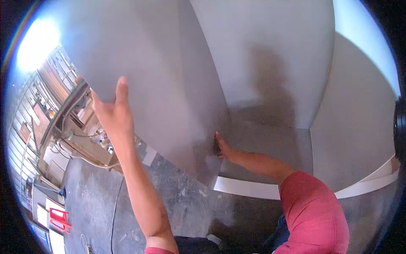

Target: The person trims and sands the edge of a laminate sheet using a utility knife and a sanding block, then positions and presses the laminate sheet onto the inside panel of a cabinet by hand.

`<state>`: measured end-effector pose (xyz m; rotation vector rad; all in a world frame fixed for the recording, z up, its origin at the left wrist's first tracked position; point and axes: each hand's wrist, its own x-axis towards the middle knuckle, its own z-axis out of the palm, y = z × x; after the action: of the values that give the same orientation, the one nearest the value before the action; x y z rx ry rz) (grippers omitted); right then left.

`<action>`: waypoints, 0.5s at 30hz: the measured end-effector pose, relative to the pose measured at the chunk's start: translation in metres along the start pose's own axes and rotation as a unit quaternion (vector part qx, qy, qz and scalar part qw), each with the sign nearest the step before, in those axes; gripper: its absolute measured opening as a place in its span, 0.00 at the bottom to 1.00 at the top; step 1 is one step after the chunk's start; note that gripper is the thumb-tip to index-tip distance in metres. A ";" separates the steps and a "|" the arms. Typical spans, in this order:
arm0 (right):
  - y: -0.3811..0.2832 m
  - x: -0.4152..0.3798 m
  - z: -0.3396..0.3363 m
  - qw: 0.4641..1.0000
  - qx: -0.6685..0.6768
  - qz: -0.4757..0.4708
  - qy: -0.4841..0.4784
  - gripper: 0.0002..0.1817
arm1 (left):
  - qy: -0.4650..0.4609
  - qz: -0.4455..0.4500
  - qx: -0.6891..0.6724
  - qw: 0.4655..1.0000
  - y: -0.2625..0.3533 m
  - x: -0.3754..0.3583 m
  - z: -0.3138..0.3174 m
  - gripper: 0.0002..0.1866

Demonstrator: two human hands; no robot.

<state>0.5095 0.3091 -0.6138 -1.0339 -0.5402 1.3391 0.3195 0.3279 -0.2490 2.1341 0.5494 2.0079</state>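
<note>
A large grey panel (pixel 160 84) stands upright at the left of a grey cabinet. My left hand (pixel 114 112) grips the panel's outer left edge, with the thumb on the near face and the fingers partly hidden behind the edge. Lower down, my right hand (pixel 223 148) presses against the panel's inner side near its bottom, inside the cabinet; its thumb points up and its other fingers are partly hidden. The cabinet's back (pixel 270 63), its bottom board (pixel 270 146) and its right side (pixel 359 114) surround the arm. A white strip (pixel 249 188) runs along the bottom front.
A cluttered workbench (pixel 80 148) with cables is at the left, near boards by a barred wall. A red plastic object (pixel 59 220) is at the lower left. A cable (pixel 113 211) crosses the concrete floor (pixel 93 190). Bright light glares at the upper left.
</note>
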 end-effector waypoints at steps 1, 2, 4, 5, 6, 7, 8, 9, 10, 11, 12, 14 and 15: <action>-0.003 0.003 0.000 0.999 -0.017 0.003 -0.031 0.60 | 0.004 0.011 -0.002 1.000 0.000 0.000 0.000 0.23; -0.009 0.003 0.005 1.000 0.008 -0.011 0.003 0.59 | 0.002 0.003 -0.025 1.000 -0.001 0.001 0.003 0.24; 0.003 0.022 0.000 0.998 0.037 -0.034 0.033 0.59 | 0.000 0.004 -0.050 0.999 0.001 0.000 0.003 0.24; 0.027 0.067 -0.022 0.999 0.027 -0.045 0.005 0.58 | -0.002 0.002 -0.049 0.999 0.000 0.000 0.002 0.25; 0.037 0.092 -0.033 0.998 0.017 -0.055 -0.021 0.58 | -0.006 -0.001 -0.048 0.999 0.000 0.001 0.002 0.25; 0.018 0.072 -0.017 0.998 0.021 -0.061 -0.023 0.58 | -0.007 0.006 -0.049 0.999 0.000 0.000 0.002 0.25; -0.013 0.030 0.012 0.998 0.020 -0.035 0.052 0.57 | -0.007 -0.001 -0.057 0.998 0.000 0.000 0.003 0.26; -0.020 0.025 0.018 0.996 0.021 -0.023 0.088 0.57 | -0.007 -0.009 -0.065 0.998 -0.001 0.000 0.003 0.26; -0.026 0.022 0.024 0.992 0.022 -0.011 0.125 0.57 | -0.008 -0.005 -0.065 0.998 -0.001 0.000 0.003 0.26; -0.011 0.054 0.015 0.986 -0.040 -0.035 0.155 0.58 | -0.010 -0.004 -0.058 0.998 -0.002 0.000 0.002 0.26; -0.002 0.072 0.010 0.976 -0.102 -0.058 0.185 0.58 | -0.012 -0.004 -0.052 0.999 -0.003 0.000 0.001 0.26; -0.010 0.060 0.026 0.970 -0.109 -0.064 0.207 0.58 | -0.010 -0.004 -0.048 0.999 -0.003 -0.001 0.002 0.26; -0.017 0.049 0.036 0.964 -0.118 -0.068 0.229 0.57 | -0.007 -0.006 -0.044 0.999 -0.003 -0.001 0.002 0.26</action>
<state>0.4986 0.3683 -0.5938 -1.4255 -0.4152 0.8860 0.3208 0.3300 -0.2513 2.0862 0.4615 1.9714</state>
